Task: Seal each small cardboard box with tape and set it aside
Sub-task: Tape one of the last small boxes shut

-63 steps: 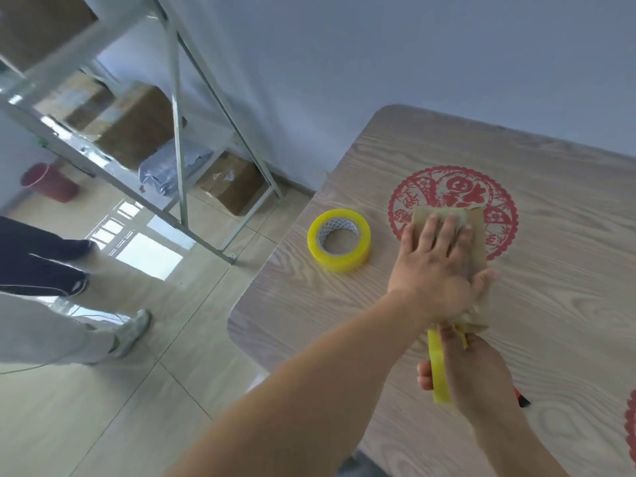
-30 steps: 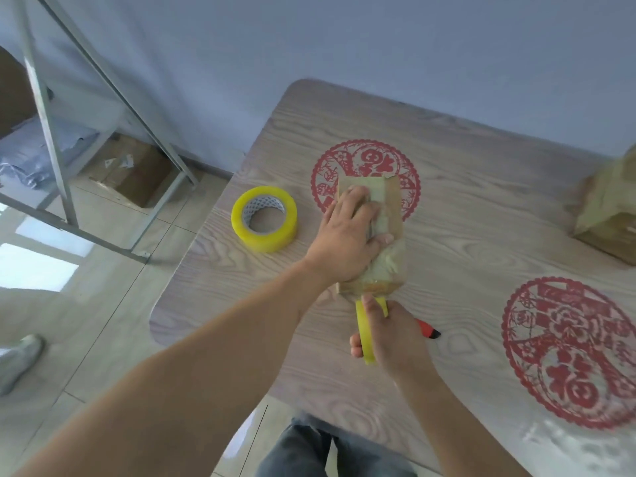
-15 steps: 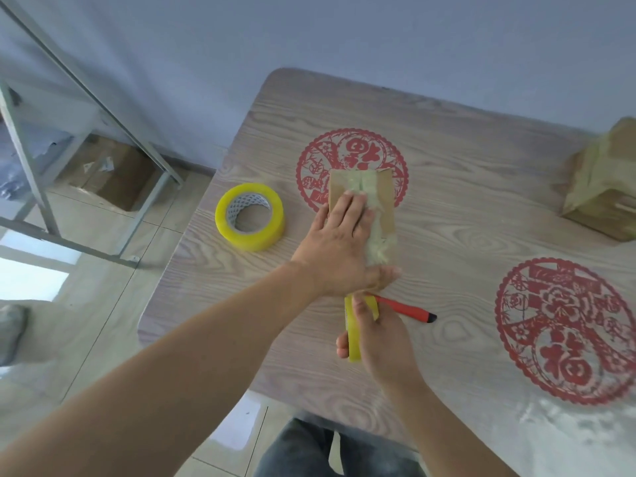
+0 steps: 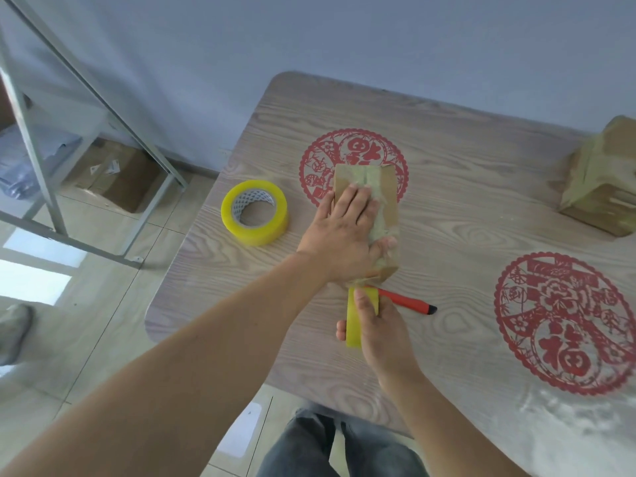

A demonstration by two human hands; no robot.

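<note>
On the surface (image 4: pixel 464 173), near the left edge, the small box (image 4: pixel 387 201) sits partly over a red paper-cut decal (image 4: pixel 316 160). Left hand (image 4: pixel 344 235) lies flat on its top, fingers straight, pressing, so that grip is fully open and holds nothing. Right hand (image 4: pixel 380 325) has its grip curled round a yellow tape roll (image 4: pixel 354 318) at the box's near end; tape runs from roll up onto the box.

Handling, my read: box is light, thin cardboard, stiff at edges, soft mid-panel. Probably slides on this smooth surface unless pinned from above. Tape makes the faces slick. Best hold is across the two long sides, near the corners, not on the taped top.

Look: brown cardboard, oblong, wrapped in cloudy yellowish tape along the top, wrinkled in places; bare cardboard shows on the right strip and the far left corner.

Also there: second tape roll (image 4: pixel 254 212) flat to the left, red cutter (image 4: pixel 406 301) just beside the right hand, another taped box (image 4: pixel 602 180) far right.
</note>
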